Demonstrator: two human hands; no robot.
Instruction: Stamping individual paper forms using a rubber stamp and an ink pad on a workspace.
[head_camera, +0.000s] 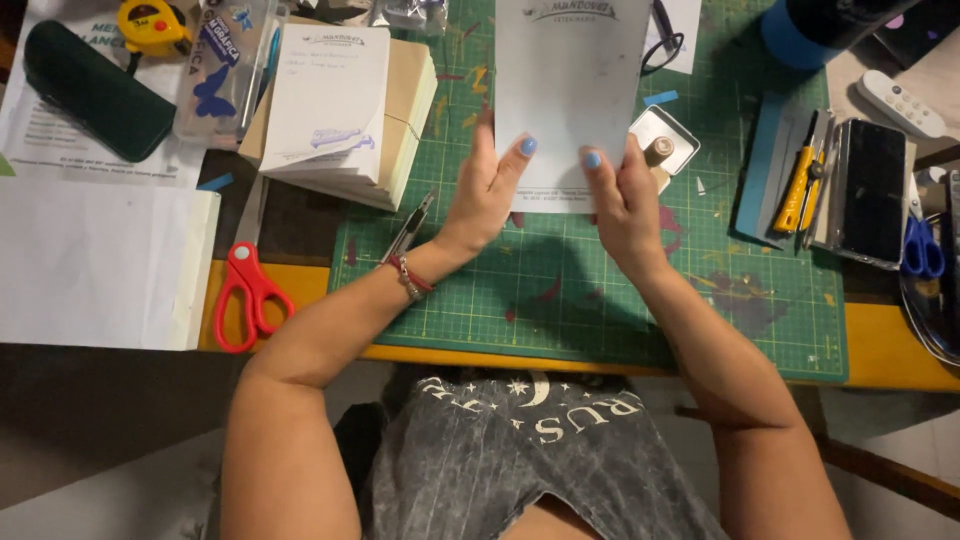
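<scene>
Green cutting mat (600, 300), L hand (487, 195) & R hand (622, 200) holding white sheet (570, 90)

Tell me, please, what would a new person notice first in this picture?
First, the two hands, left and right, with blue nails, holding a white sheet upright over the green cutting mat in the middle. Next, the red scissors at the mat's left, on the yellow table edge. A stack of paper lies at upper left.
</scene>
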